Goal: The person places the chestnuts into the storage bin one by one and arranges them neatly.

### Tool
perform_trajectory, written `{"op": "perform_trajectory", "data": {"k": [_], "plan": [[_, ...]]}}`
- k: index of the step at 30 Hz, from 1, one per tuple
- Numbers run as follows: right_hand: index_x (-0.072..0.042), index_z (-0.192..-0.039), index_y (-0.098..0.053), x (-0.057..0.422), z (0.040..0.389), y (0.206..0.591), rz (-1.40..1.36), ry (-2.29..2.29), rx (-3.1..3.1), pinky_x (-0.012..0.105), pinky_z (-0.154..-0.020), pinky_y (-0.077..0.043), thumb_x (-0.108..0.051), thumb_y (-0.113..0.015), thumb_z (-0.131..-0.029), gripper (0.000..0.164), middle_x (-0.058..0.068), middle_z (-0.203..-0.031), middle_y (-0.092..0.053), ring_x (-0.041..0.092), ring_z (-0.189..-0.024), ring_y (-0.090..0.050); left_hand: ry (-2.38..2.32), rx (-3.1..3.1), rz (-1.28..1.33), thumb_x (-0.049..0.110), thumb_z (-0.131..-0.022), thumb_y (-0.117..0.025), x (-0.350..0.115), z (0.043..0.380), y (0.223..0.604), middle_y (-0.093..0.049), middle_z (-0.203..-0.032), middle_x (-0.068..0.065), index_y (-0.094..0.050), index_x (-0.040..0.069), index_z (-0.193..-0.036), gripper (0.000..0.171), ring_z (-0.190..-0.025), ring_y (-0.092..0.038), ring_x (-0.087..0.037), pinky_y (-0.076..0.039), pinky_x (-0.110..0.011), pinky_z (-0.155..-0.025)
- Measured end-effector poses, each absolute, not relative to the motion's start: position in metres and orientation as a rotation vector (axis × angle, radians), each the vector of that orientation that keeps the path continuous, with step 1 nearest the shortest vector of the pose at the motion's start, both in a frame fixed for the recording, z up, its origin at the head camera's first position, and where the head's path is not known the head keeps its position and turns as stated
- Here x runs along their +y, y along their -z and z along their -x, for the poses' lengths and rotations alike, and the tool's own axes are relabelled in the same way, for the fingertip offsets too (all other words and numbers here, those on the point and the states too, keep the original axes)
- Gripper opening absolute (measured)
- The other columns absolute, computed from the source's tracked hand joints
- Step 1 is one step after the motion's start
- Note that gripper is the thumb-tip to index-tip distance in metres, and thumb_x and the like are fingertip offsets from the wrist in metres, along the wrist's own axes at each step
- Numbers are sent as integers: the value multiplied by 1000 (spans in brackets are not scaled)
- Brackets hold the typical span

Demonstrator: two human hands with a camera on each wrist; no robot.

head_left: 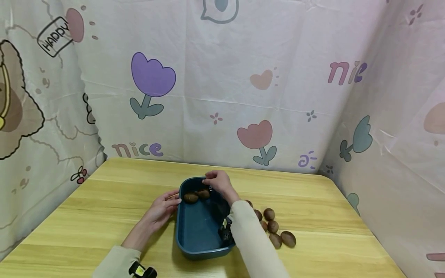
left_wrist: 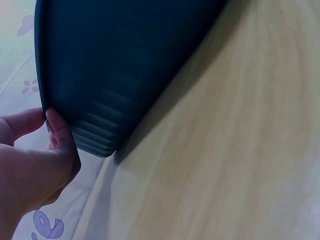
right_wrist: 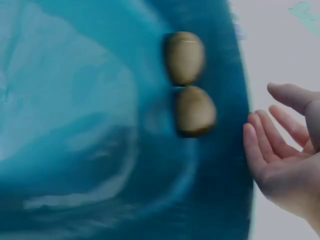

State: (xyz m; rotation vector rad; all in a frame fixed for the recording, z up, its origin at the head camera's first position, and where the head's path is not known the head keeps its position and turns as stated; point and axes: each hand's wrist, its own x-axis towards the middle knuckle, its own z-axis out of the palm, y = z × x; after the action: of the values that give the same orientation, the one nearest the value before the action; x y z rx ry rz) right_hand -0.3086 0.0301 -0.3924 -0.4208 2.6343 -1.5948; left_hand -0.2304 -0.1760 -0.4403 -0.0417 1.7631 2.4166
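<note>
A dark blue plastic basin [head_left: 199,231] stands on the table, with two brown kiwifruit, one kiwifruit [head_left: 191,198] beside another kiwifruit [head_left: 203,194], at its far end. My left hand [head_left: 163,208] grips the basin's left rim; in the left wrist view thumb and fingertips pinch its edge [left_wrist: 42,75]. Over the far right corner reaches my right hand [head_left: 219,183], holding nothing. From the right wrist, the fingers [right_wrist: 265,137] look loosely bent beside the basin rim, thumb apart, with both kiwifruit [right_wrist: 195,111] inside the wall.
Several loose kiwifruit [head_left: 288,239] lie on the wooden table [head_left: 323,216] right of the basin, some partly hidden by my right sleeve [head_left: 252,235]. A printed cloth [head_left: 215,85] hangs behind the table and along both sides.
</note>
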Motion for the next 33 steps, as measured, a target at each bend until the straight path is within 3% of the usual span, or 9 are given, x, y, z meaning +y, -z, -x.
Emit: {"op": "perform_trajectory", "data": {"k": [5,12,24,33], "plan": [[5,-117,-64,42,310,359,576,1589,2506,36,-83,-53,-7,-66,-91,29,17,-106,-68,31,-98,-64,-2423,1760,37,-4,-96,-49,-176,231,440,-52,-107,-8,-28,-13,-140,50,-92,-55,-10,-48,-21,-80],[2,-123,-62,67,307,339,696,1503,2473,43,-87,-51,-10,-65,-92,33,14,-108,-67,23,-95,-63,-2430,1756,28,-3,-96,-50,-175,228,440,-53,-108,-8,-27,-13,-140,51,-93,-56,-11,-48,-22,-79],[7,-122,-60,121,288,358,716,1514,2467,38,-87,-51,-8,-65,-92,34,18,-109,-66,27,-99,-63,-2424,1762,46,-4,-95,-52,-175,230,440,-53,-112,-12,-29,-13,-140,51,-95,-56,-14,-48,-23,-81],[9,-116,-62,161,280,387,689,1441,2540,35,-82,-53,-8,-67,-90,31,20,-105,-67,25,-94,-64,-2422,1758,21,-3,-96,-50,-175,229,441,-54,-110,-8,-26,-13,-142,52,-94,-56,-11,-47,-23,-83]]}}
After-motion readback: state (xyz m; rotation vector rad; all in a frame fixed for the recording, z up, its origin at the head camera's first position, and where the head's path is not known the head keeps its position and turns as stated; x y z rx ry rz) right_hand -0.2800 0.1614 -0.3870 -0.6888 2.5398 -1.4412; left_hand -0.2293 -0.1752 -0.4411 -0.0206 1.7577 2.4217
